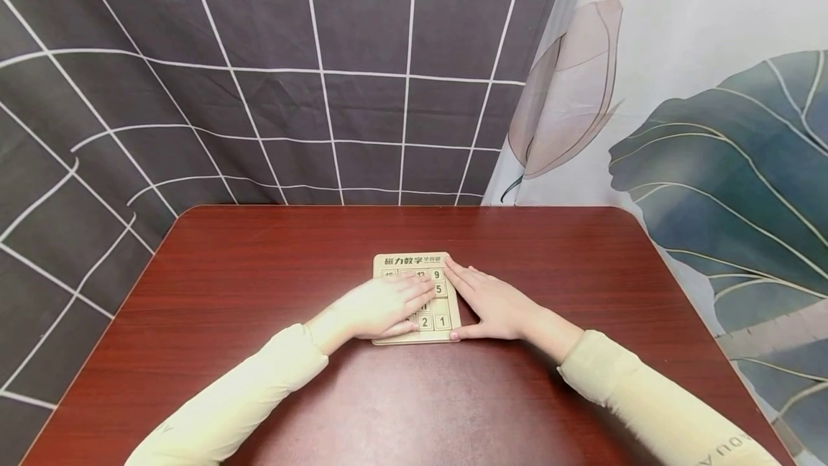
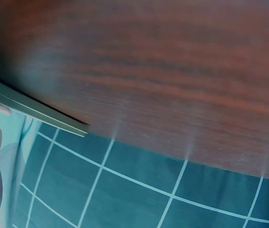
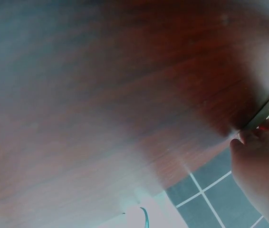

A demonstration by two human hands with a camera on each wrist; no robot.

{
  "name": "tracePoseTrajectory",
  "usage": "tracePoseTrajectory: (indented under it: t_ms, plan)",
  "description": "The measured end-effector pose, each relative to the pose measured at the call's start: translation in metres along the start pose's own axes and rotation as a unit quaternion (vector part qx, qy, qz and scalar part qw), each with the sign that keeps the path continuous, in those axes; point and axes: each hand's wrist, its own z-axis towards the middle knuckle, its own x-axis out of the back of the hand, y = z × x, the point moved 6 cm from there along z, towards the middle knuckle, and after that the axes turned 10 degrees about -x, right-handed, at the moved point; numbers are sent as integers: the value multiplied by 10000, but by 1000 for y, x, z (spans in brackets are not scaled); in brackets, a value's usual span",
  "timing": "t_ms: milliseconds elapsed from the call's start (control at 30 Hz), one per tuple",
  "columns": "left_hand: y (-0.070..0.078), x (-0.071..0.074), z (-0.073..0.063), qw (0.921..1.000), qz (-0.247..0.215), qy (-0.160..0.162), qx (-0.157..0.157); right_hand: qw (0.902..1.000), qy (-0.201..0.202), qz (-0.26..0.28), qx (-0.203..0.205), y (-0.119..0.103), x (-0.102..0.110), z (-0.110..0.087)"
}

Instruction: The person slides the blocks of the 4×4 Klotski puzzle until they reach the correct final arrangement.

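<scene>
A pale number sliding puzzle [image 1: 442, 307] lies flat on the reddish-brown table, with dark printed characters along its top edge. My left hand [image 1: 387, 304] rests over its left and middle part, fingers straight, palm down. Tiles reading 9, 5, 2 and 1 show at the right side; most others are hidden under the hand. At the board's right edge, my right hand [image 1: 501, 305] touches the upper corner with straight fingers and the lower corner with its thumb. Side on, the board's edge [image 2: 44, 111] shows in the left wrist view.
The wooden table [image 1: 259, 265] has rounded far corners. Behind it hangs a dark curtain [image 1: 362, 34] with a white grid. A white curtain with large leaf prints [image 1: 718, 164] hangs along the right side.
</scene>
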Motion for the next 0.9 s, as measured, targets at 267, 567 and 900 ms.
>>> tracePoseTrajectory:
  t_ms: [267,567,900]
  plan:
    - [-5,1,4,9996,-163,-196,76,10000,-17,35,-15,1,0,1]
    - [8,6,2,9999,27,33,-164,10000,-17,1,-53,1,0,1]
    - [16,8,-2,9995,27,153,-281,10000,-9,-9,-36,1,-2,1]
